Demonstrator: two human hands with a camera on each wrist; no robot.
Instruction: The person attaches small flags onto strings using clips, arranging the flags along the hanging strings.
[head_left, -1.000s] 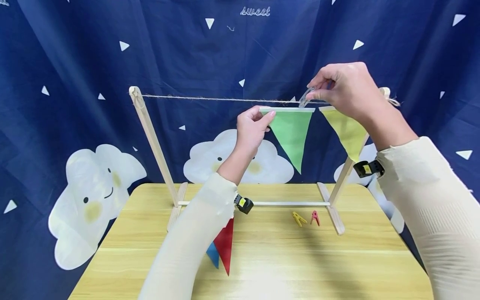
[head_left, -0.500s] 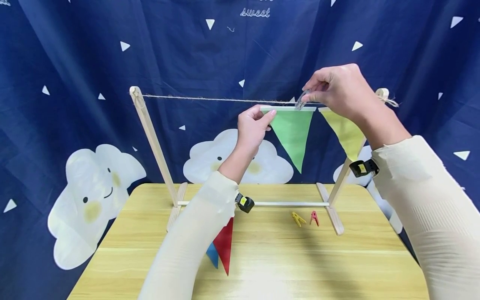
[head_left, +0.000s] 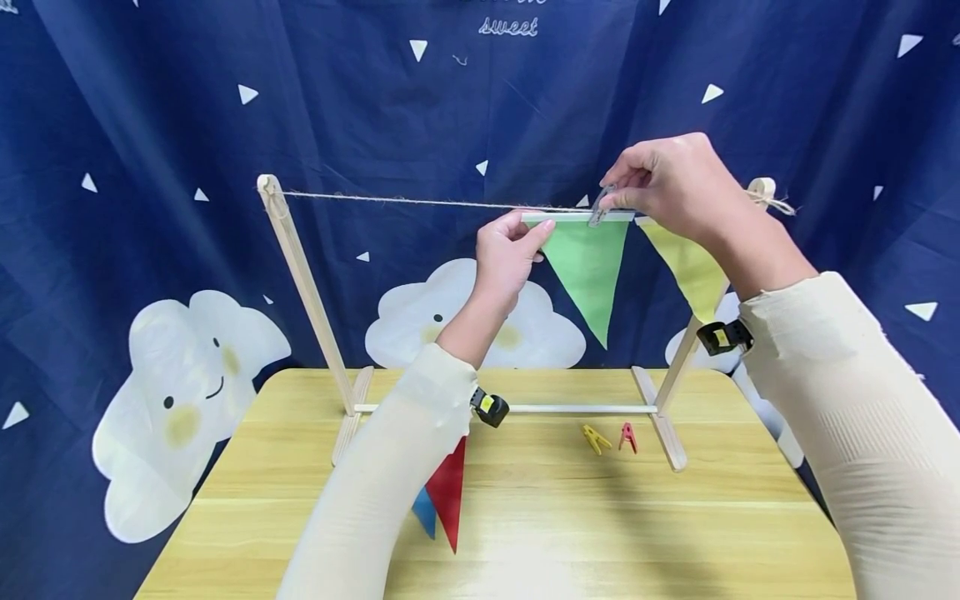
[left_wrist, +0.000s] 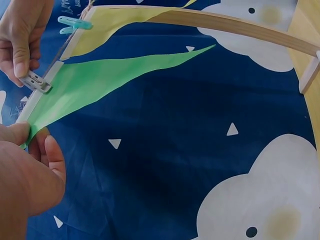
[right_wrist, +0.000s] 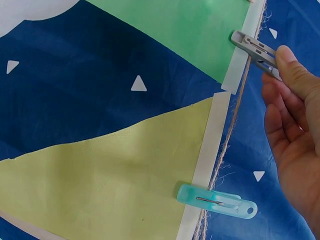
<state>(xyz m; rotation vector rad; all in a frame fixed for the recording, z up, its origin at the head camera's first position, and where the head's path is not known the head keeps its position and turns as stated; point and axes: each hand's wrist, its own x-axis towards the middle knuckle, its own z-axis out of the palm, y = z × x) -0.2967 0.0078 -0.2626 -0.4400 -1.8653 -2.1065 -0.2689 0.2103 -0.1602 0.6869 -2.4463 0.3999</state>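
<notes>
A green triangular flag [head_left: 588, 271] with a white top strip hangs point down at the twine [head_left: 420, 201]. My left hand [head_left: 506, 254] pinches the strip's left end between thumb and fingers. By its handles my right hand [head_left: 671, 187] pinches a grey clothespin [right_wrist: 255, 50], whose nose lies over the white strip and the twine. To the right hangs a yellow flag [right_wrist: 125, 170], fixed to the twine by a turquoise clothespin [right_wrist: 217, 201]. In the head view the right hand hides part of the yellow flag's top edge and that clothespin.
The twine runs between two wooden posts [head_left: 307, 292] joined low down by a white rod [head_left: 577, 409]. A yellow clothespin [head_left: 597, 439] and a pink clothespin [head_left: 628, 437] lie on the table [head_left: 525, 500]. Red [head_left: 447, 492] and blue flags [head_left: 424, 511] are partly under the left sleeve.
My right hand has moved slightly left and down, bringing the grey clothespin lower over the green flag's strip. The twine now sags closer to the strip. My left hand has hardly moved.
</notes>
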